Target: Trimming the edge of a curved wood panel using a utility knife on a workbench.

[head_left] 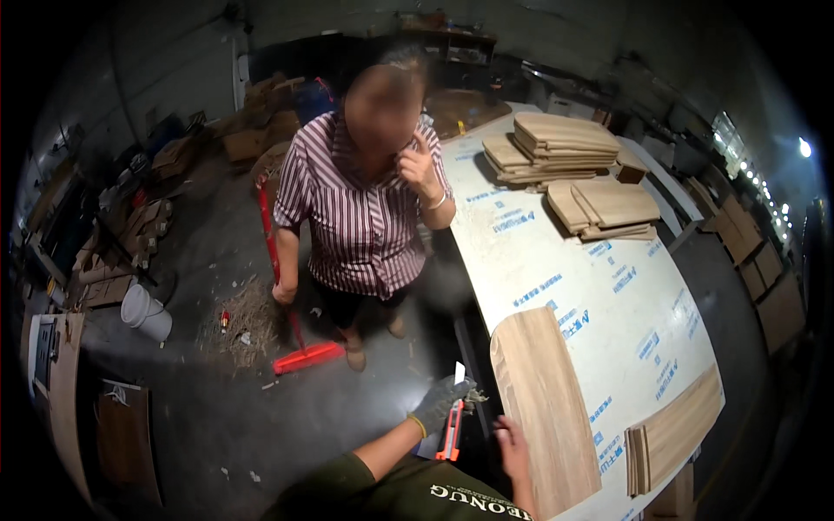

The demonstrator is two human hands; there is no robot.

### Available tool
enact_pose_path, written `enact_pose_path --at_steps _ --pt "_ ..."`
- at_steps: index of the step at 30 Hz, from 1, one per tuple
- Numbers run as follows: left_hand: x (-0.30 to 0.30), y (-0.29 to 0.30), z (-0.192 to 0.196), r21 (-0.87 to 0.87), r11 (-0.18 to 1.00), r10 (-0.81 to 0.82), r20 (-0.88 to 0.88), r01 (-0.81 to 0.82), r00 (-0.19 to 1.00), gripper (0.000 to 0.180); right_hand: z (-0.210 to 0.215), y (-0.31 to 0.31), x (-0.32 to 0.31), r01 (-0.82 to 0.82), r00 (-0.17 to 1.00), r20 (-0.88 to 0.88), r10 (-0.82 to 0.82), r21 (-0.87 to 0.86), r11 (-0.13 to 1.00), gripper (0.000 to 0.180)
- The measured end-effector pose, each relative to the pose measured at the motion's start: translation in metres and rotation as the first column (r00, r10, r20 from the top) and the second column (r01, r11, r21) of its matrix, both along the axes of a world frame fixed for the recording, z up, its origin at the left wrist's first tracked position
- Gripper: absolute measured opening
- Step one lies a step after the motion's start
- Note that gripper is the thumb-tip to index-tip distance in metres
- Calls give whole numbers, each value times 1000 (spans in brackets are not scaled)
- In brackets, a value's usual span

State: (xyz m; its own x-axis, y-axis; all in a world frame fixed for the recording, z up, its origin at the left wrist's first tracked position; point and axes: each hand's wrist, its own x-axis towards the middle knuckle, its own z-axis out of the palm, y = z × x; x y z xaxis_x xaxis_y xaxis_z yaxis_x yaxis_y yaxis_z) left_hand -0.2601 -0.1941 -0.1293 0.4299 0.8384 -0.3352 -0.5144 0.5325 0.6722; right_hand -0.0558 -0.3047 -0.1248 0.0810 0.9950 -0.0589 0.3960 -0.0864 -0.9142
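Observation:
My left hand [441,405], in a dark grey glove, is closed around a red-orange utility knife [453,430]. A pale blade-like tip sticks up above the glove. My bare right hand [513,445] is at the left edge of a long wood-grain board [546,404] with a rounded far end. Its fingers look loosely stretched and hold nothing that I can see; whether they touch the board I cannot tell. The board lies on a white-topped table [621,321] with blue print.
Stacked wooden boards [565,143] and a smaller pile [604,208] stand at the table's far end; more boards [673,430] lie near right. Across from me a person in a striped shirt [369,204] holds a red broom [308,356] beside shavings [248,326] and a white bucket [146,313].

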Motion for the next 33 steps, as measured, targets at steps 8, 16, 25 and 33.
enact_pose_path --at_steps 8,16,25,33 --pt "22 21 -15 -117 991 60 24 -57 998 22 17 28 -48 -257 924 -370 93 -423 869 31" --pt "-1 16 -6 -153 988 -41 -124 22 991 30 -16 37 -39 -110 903 -429 -37 -313 943 20" --pt "37 5 12 189 977 -52 -249 101 967 22 11 44 -18 0 997 -75 -14 -185 983 34" --pt "46 -3 26 303 852 -144 -649 427 747 33 18 47 14 42 951 -299 -75 -115 992 25"
